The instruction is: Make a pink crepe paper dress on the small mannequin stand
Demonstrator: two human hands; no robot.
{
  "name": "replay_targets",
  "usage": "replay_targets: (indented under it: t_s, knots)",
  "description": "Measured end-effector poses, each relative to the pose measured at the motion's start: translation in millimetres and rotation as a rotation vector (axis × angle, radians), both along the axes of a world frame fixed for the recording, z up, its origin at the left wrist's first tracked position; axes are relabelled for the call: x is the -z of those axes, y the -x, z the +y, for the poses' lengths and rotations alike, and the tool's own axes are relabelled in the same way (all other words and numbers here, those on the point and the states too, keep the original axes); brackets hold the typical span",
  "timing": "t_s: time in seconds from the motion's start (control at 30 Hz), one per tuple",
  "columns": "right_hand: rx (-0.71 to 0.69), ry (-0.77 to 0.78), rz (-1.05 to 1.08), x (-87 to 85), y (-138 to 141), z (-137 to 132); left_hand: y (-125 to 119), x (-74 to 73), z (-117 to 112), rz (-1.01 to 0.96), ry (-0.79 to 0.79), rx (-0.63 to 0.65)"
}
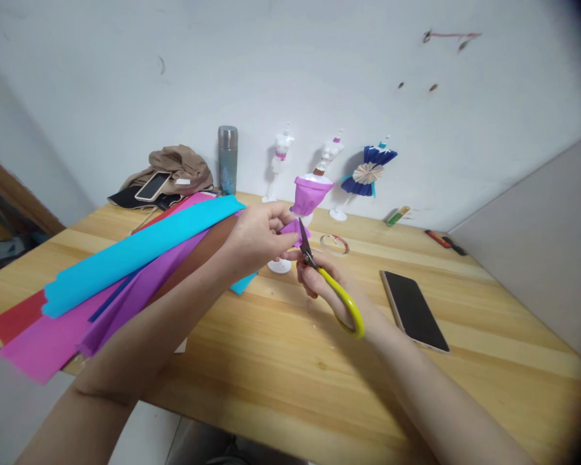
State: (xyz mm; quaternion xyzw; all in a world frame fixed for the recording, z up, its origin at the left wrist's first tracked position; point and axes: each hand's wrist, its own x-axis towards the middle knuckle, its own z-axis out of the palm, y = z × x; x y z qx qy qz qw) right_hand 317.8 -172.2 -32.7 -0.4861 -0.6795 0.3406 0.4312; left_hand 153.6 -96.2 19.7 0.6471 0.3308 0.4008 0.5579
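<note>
My left hand (259, 234) pinches a small piece of purple paper (290, 228) above the wooden table (290, 361). My right hand (322, 281) grips yellow-handled scissors (334, 290), whose dark blades point up and touch the purple piece. Just behind the hands stands a small white mannequin (314, 187) wearing a purple paper skirt, its round base on the table.
Long sheets of blue, purple, pink, red and brown crepe paper (126, 265) lie at the left. A phone (413, 309) lies at the right, and a roll of tape (334, 244) behind the hands. Two more mannequins (365, 174), a flask (227, 159), clothes and another phone (152, 185) stand by the wall.
</note>
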Motion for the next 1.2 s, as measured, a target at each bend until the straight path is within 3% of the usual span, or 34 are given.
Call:
replay_targets:
  t_s: [1.2]
  knots:
    - [0.022, 0.042, 0.049, 0.1, -1.3, -0.9, 4.2, -0.4, 2.9, 0.024, -0.036, -0.033]
